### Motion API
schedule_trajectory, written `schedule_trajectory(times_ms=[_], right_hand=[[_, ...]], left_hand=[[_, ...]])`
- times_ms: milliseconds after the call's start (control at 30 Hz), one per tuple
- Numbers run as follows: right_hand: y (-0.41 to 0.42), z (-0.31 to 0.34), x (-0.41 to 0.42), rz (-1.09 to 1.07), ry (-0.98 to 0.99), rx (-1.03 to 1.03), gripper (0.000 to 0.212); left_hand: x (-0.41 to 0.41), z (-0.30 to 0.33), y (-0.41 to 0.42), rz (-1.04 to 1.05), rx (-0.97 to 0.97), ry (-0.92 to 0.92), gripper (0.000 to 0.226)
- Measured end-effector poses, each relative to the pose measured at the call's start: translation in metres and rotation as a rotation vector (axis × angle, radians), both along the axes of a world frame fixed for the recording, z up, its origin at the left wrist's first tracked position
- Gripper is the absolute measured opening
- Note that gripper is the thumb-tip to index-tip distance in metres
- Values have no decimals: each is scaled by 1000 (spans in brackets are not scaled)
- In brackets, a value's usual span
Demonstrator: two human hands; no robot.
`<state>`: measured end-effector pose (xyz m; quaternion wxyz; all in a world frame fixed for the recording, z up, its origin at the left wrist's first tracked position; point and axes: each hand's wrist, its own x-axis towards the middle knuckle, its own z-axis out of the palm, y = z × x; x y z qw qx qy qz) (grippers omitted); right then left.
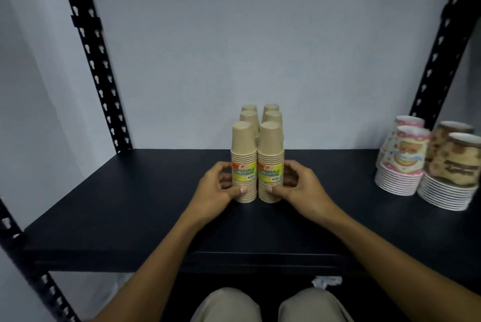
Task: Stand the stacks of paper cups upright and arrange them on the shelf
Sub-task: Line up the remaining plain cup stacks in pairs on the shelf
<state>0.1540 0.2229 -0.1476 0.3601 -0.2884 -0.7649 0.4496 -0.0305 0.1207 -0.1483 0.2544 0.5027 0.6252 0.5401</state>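
Note:
Several stacks of tan paper cups stand upright, bottoms up, in two rows at the middle of the black shelf (pixel 130 191). The front left stack (pixel 244 155) and the front right stack (pixel 270 155) each carry a yellow-green label. My left hand (pixel 218 189) grips the front left stack low down, thumb on its front, fingers round its left side. My right hand (pixel 299 186) grips the front right stack the same way from the right. The rear stacks (pixel 260 113) are partly hidden behind the front two.
At the shelf's right end stand stacks of printed cups, pink and white (pixel 402 160) and brown patterned (pixel 453 165). Black perforated uprights (pixel 96 61) rise at both sides against a grey wall. My knees show below the shelf's front edge.

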Motion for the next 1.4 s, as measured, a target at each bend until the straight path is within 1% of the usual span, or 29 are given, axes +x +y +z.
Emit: schedule_trajectory(times_ms=[167,467,600,800,1033,1400], right_hand=[[7,-1,14,-40,-3,-11,56],[7,0,13,-54,-7,-9,55],[6,-1,11,-65,-4,-6,52],[6,-4,4,-75,14,-20,57],[9,-6,2,-115,-4,18,53],[8,-7,2,-150,-29,33,51]], left_hand=[[12,-2,15,-15,7,19,52],[7,-3,21,-16,11,45,49],[6,-3,19,-19,18,33,50],[6,-4,18,4,40,-5,53],[5,-7,19,16,52,5,48],[5,-6,19,41,35,20,51]])
